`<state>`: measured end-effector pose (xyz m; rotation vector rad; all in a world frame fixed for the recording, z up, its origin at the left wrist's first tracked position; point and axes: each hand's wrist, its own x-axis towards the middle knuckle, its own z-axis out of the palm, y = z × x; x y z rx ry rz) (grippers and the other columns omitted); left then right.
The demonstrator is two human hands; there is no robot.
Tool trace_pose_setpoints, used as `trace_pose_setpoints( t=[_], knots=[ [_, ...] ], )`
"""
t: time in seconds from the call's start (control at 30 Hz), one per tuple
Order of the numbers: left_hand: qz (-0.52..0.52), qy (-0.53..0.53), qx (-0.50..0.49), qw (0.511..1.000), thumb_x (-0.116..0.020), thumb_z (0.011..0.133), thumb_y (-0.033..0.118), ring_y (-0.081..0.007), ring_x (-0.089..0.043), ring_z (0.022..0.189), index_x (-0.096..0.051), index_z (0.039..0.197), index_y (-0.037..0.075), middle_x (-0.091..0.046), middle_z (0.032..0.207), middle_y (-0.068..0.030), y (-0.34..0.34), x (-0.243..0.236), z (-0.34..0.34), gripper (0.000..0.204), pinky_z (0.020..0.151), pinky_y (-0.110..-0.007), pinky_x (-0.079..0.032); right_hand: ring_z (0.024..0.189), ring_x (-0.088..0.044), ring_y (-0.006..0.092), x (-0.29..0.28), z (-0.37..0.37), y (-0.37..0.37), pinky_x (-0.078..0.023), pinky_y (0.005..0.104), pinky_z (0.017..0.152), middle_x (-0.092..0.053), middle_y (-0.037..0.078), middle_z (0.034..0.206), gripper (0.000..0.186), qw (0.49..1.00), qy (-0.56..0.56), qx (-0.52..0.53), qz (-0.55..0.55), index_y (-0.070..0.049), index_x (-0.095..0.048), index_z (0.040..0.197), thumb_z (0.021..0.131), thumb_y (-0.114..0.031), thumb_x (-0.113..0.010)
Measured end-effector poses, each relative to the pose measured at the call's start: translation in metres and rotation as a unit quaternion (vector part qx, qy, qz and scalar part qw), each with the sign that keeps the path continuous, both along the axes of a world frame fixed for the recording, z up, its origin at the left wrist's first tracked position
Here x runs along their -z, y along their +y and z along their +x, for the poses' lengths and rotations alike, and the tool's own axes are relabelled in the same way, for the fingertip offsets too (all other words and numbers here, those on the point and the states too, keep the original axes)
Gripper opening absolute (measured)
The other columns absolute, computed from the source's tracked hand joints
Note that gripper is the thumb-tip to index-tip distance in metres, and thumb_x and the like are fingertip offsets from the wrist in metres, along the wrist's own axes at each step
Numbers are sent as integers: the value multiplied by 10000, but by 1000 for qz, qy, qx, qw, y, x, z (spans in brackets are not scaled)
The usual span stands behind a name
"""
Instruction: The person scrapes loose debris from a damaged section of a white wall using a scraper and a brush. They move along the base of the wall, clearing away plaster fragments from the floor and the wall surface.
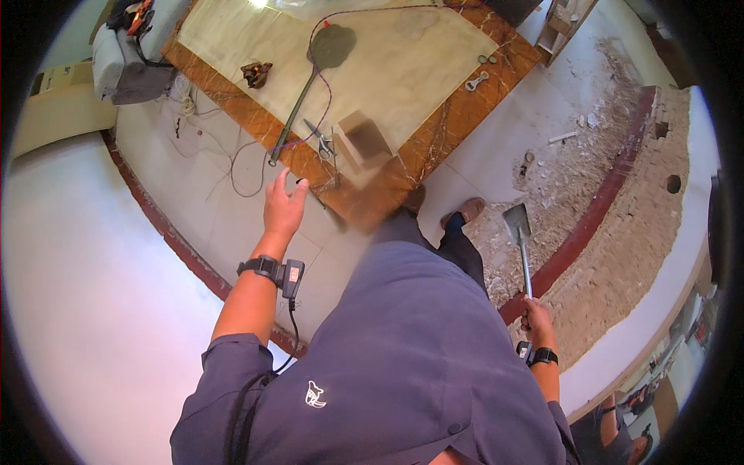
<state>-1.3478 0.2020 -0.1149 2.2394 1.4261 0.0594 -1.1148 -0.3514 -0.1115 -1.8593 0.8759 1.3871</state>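
Observation:
My left hand [285,205] reaches up toward the near left edge of the table, its fingers apart with nothing held that I can see. Just beyond its fingertips is the handle end of a dark green fly swatter [332,48], which lies across the tabletop. Scissors [322,141] and an open cardboard box [364,146] lie to the right of that handle. Low on my right side, my right hand [538,319] is closed round the metal handle of a small flat-bladed shovel [518,222]. Its blade points away from me, over the dusty floor.
The table [430,143] has a brown marbled border. A purple cord [330,93] loops over it, near a crumpled brown object [256,74] and a metal bottle opener-like piece [477,80]. Rubble [573,147] lies along a broken wall base [635,225] on the right.

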Motion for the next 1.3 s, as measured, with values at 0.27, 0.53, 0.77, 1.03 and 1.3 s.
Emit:
trace_pose_setpoints(
  t=[0.27,0.53,0.77,1.03,1.3],
  knots=[
    [-57,204,178,961,-561,824,249,-369,-587,951,-619,1038,68,-605,1041,-187,29,21,9,287,817,-452,-471,410,-335,91,-15,-17,14,-250,264,383,-373,-47,544,223,999,-47,18,-4,-160,-467,753,912,-302,-530],
    [-224,463,271,814,-586,734,114,-388,-617,906,-655,944,-16,-644,936,-245,13,38,-72,256,821,-448,-486,429,-342,84,-1,-64,-26,-251,267,399,-383,-55,560,172,996,-44,81,-1,-147,-506,800,904,-280,-537],
    [-386,370,266,802,-522,809,135,-221,-572,466,-619,819,-29,-625,631,-133,-66,45,-194,190,403,-351,-426,428,-331,94,10,-104,-59,-235,274,403,-385,-38,565,162,992,-36,117,36,-124,-504,813,887,-259,-555],
    [-401,343,21,849,-537,880,156,-122,-432,455,-582,860,1,-495,624,-31,-192,-71,-119,163,398,-276,-319,446,-342,91,25,-169,-173,-248,280,414,-376,-43,564,183,988,-33,152,18,-142,-498,799,899,-285,-554],
    [-386,345,195,833,-589,895,279,-225,-638,788,-587,1154,-47,-672,948,-162,-225,-85,-64,416,708,-319,-492,462,-405,133,36,-221,-232,-316,325,415,-438,3,620,233,950,-24,310,-9,-80,-537,932,879,-300,-595]
  ],
)
